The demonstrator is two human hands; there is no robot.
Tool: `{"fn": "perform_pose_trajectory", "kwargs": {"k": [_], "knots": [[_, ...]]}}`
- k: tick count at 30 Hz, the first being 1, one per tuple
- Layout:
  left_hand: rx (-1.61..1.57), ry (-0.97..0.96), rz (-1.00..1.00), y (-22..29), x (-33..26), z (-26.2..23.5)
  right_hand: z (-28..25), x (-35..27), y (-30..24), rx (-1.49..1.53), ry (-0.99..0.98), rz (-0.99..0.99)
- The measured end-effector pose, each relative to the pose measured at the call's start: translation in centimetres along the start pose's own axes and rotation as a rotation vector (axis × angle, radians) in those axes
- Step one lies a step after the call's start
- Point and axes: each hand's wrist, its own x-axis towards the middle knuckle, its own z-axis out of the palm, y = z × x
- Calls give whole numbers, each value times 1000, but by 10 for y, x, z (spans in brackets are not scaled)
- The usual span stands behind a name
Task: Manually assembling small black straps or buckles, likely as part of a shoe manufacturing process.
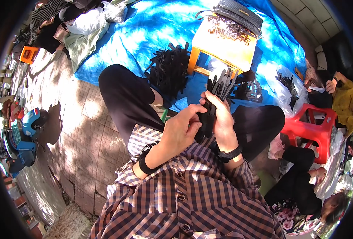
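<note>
Seated on paved ground with knees apart, in a checked shirt and black trousers, both hands raised in front of the lap

Right hand (223,119): fingers closed round one bundle of black strips (215,101), held upright, the tips fanning out above the fist; too many strips to count, roughly a dozen tips showing. One black wristband on that wrist

Left hand (180,129): fingers curled in against the lower part of the same bundle, thumb side touching the strips; whether anything separate is pinched there, cannot tell. One black wristband on this wrist too

Just beyond the knees, one blue tarp (152,28) spread on the ground. On it, near its lower edge, one large heap of black strips (169,69), uncountable. Beside that heap, one small wooden stool (224,46) with a pale top; on its far edge one dark quilted bag (240,14) and a scatter of small dark pieces by it. Right of the stool, one clear plastic bag (282,85) with more black strips inside

One red plastic stool (312,129) at the tarp's right edge. Two other people to the right: one in a yellow top, one in black with a flowered garment, lower down. One orange stool (28,53) far left, beyond the tarp's corner
</note>
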Motion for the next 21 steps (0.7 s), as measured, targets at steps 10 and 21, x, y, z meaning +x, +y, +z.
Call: {"fn": "perform_pose_trajectory", "kwargs": {"k": [10,21], "knots": [[269,177,436,-9,6,-4,5,-22,10,-70,-106,157],[-686,307,108,-3,-2,-48,-19,87,-100,-557,161,-441]]}}
